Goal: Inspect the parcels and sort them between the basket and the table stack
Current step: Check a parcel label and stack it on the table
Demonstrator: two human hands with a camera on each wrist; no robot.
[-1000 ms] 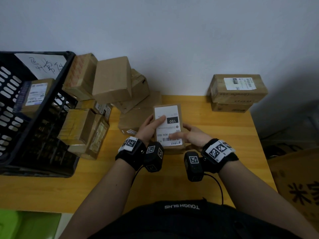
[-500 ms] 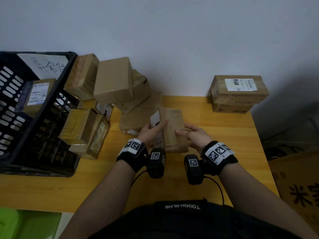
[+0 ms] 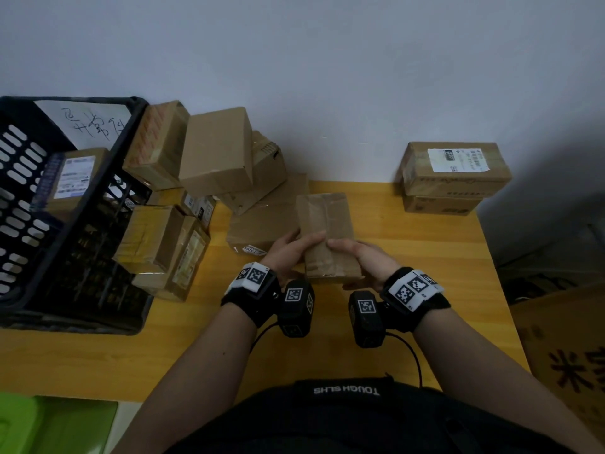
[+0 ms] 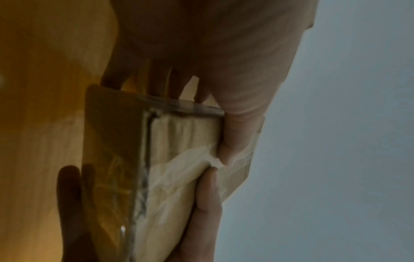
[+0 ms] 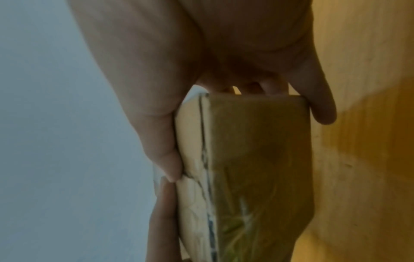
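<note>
I hold a small brown taped parcel (image 3: 327,234) above the middle of the wooden table (image 3: 425,257), its plain side up. My left hand (image 3: 291,249) grips its left edge, thumb on top and fingers underneath. My right hand (image 3: 358,257) grips the right edge the same way. In the left wrist view the parcel (image 4: 174,159) shows crinkled tape beside my thumb. In the right wrist view the parcel (image 5: 246,159) sits between thumb and fingers. The black slotted basket (image 3: 82,224) stands at the left with a labelled parcel (image 3: 72,178) inside.
A loose pile of brown boxes (image 3: 216,158) lies between the basket and my hands. Two stacked parcels (image 3: 455,172) stand at the table's back right against the wall. A cardboard carton (image 3: 569,355) sits off the table's right edge, and a green object (image 3: 49,424) lies below left.
Both hands have turned the parcel over: the white label that faced up a second ago went to the left side and is now out of sight, leaving the plain taped face up.
</note>
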